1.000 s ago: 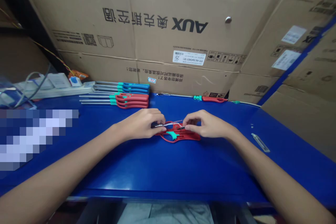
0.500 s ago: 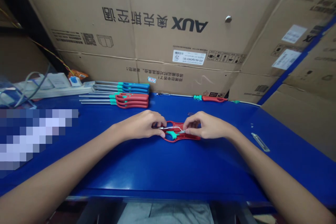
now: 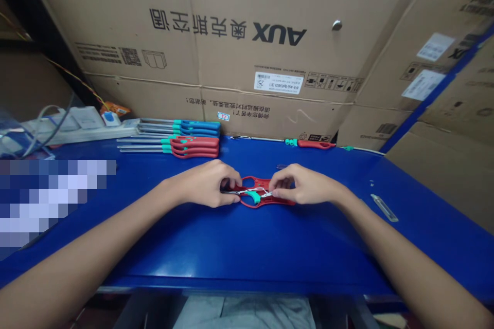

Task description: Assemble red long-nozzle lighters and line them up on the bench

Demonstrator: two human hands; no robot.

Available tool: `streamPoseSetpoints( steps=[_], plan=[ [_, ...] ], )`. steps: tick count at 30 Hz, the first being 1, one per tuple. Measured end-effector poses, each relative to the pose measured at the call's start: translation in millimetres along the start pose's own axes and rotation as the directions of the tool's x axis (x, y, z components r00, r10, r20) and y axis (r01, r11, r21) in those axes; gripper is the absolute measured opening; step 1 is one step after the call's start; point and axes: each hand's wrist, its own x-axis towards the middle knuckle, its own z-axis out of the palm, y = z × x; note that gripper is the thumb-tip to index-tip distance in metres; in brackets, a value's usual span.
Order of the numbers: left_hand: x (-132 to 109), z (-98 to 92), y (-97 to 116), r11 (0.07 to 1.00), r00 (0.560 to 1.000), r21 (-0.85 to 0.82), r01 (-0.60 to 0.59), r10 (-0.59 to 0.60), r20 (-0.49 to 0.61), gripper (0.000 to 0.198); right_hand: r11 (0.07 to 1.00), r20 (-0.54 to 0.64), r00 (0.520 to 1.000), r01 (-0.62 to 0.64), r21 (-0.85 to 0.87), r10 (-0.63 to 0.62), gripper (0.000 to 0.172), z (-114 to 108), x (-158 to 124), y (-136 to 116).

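Note:
In front of me on the blue table (image 3: 200, 247), the opened red shell halves (image 3: 266, 184) of a long-nosed lighter lie side by side. A green trigger (image 3: 253, 197) sits in the nearer half, and thin white wires (image 3: 258, 188) run over the shell. At the shell's left end, my left hand (image 3: 210, 183) is closed in a pinch on a thin metal rod (image 3: 232, 193). On the right, the closed fingertips of my right hand (image 3: 301, 183) pinch a small silvery part (image 3: 267, 195) beside the trigger; its far end is hidden by the fingers.
Stacked red lighters (image 3: 196, 147) and blue lighters (image 3: 198, 128) lie at the back left, near a white power strip (image 3: 81, 136). Another red lighter (image 3: 314, 144) rests against the cardboard wall (image 3: 231, 72). A small clear tube (image 3: 384, 208) lies to the right.
My left hand has shifted slightly left and down, and the metal rod has moved with it. The green trigger has turned slightly. My right hand stays almost where it was.

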Motion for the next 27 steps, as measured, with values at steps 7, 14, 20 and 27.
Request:
streamPoseSetpoints(
  steps=[7,14,20,27],
  plan=[
    [4,11.2,7,0.998,0.999,0.053,-0.03,0.032,-0.036,0.026,1.0,0.018,1.0,0.002,0.003,-0.002,0.018,1,-1,-1],
    [8,27.7,14,0.998,0.991,0.055,-0.034,0.041,-0.125,0.026,0.999,0.047,0.999,-0.001,0.038,-0.001,0.013,4,1,-2],
    [13,36.9,18,0.998,0.993,0.047,0.051,-0.045,-0.105,0.027,1.0,0.04,0.999,0.004,0.023,-0.005,0.012,6,1,-5],
    [13,38.8,15,0.999,0.994,-0.002,0.054,-0.054,-0.099,0.027,1.0,0.065,0.998,0.003,-0.003,-0.003,0.014,5,1,-6]
  ],
)
